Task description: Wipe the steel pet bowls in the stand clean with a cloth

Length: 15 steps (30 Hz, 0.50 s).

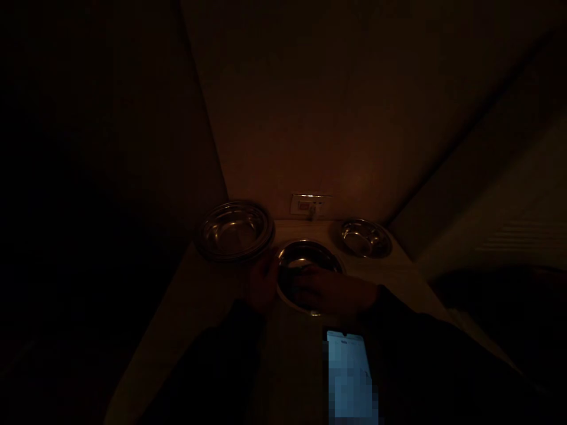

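Note:
In the dim head view, a round metal bowl (310, 248) stands on the table in front of me. My left hand (263, 283) is at its left side, apparently closed on the rim. Over the bowl's inside reaches my right hand (323, 289), fingers bent down. Something dark, perhaps a cloth (290, 276), lies beneath those fingers; the darkness hides its kind. A stack of wider metal bowls (237, 233) sits at the back left. Another shallow metal bowl (365, 238) rests at the back right.
The wooden table (177, 307) meets a wall (301, 118) bearing a socket plate (311, 204) with a plug in it. Close to me lies a lit phone (349, 372), its screen partly pixelated. A pale slatted surface (518, 233) is on the right.

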Motion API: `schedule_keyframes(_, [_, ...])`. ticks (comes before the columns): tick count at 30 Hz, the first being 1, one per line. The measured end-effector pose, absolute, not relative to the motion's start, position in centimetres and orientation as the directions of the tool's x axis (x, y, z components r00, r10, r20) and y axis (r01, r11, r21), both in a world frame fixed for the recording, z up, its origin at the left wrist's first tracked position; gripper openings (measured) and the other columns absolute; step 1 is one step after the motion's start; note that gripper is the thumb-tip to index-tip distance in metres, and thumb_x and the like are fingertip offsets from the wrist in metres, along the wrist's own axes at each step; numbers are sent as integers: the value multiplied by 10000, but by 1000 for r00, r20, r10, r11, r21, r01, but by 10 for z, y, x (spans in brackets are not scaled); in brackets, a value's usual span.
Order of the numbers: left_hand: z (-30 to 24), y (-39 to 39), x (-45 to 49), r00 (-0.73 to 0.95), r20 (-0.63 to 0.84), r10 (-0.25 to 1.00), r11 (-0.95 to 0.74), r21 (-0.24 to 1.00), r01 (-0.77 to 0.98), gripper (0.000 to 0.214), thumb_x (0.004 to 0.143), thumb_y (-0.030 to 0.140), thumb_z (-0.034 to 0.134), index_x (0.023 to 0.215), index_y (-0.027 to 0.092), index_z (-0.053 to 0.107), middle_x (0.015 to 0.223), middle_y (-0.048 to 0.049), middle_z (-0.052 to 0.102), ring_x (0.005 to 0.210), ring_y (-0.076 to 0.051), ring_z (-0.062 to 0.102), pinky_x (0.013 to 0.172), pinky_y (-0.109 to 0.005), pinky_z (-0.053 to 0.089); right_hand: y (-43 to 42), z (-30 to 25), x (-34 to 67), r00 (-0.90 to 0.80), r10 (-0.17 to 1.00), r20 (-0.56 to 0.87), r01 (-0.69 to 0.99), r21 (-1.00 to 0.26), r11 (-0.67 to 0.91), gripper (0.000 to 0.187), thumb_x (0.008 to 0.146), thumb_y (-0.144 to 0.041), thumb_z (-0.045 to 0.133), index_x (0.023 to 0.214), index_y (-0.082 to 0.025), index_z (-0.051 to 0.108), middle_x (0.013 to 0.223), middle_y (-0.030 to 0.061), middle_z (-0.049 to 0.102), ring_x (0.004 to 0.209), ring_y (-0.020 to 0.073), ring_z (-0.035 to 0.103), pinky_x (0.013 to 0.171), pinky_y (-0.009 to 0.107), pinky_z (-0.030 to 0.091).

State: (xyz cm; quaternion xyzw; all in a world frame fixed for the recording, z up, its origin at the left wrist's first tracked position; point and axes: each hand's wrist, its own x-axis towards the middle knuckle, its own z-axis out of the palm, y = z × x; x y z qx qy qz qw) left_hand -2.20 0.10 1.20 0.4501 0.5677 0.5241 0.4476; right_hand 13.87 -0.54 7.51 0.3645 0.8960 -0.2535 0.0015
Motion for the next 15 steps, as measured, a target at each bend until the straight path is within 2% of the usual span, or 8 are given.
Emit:
schedule_keyframes(4, [9,2,-22,-158,-34,987,40,999,32,314,828,274,535,1063,127,681,1132,-106,692,1070,-231,628,965,-365,457,-4,75,141,-735,654,-178,632,-529,567,284,944,-295,430,1087,-190,652,1163,66,653,1051,175,594,923,303,444])
schedule_keyframes(9, [9,3,-23,-188,-16,982,29,997,67,288,831,247,524,1038,131,687,1127,-105,694,1076,-227,627,990,-365,437,-5,72,125,-673,720,-168,663,-569,487,433,997,-340,237,1199,-160,575,1210,99,628,1068,187,597,932,331,445])
schedule_keyframes(13, [11,1,-23,-233,-41,972,45,999,12,300,833,251,530,1059,118,676,1139,-111,688,1089,-226,621,976,-358,451,-21,85,134,-737,641,-214,622,-585,520,346,963,-335,368,1145,-161,605,1171,103,643,1030,200,613,900,320,462])
schedule_keyframes(15, [13,1,-22,-232,-72,970,73,997,-6,295,839,241,526,1060,113,673,1133,-112,690,1079,-221,627,954,-346,469,-28,91,144,-747,622,-234,623,-572,533,331,933,-330,442,1184,-165,581,1174,107,634,1029,209,610,898,331,463])
